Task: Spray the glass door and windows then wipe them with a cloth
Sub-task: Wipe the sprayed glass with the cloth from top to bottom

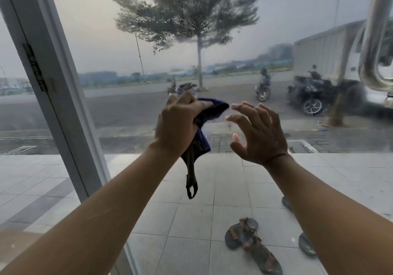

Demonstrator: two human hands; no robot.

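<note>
Gripping hand: our left hand (pixel 180 121), fingers curled tight round the cloth (pixel 212 106), bunching its upper part.
Cloth: dark blue, raised before the glass; long axis roughly upright, a thin tail hanging below the fist, a blunt fold jutting rightward.
Free hand: our right hand (pixel 259 132), just right of the cloth's fold, fingers apart and bent, clasping nothing.
Governing relation: the fold lies leftward of the right fingertips, near but apart; we judge that hand is placed to take or spread it.
Glass door (pixel 148 40): just behind the cloth, hazy and streaked.
Door frame (pixel 49 66): white, well left of the cloth.
Sandals (pixel 253 247): below and right of the cloth, on pale tiles.
Motorbikes (pixel 308 96): far beyond the cloth, rightward.
Writing: none we can read.
</note>
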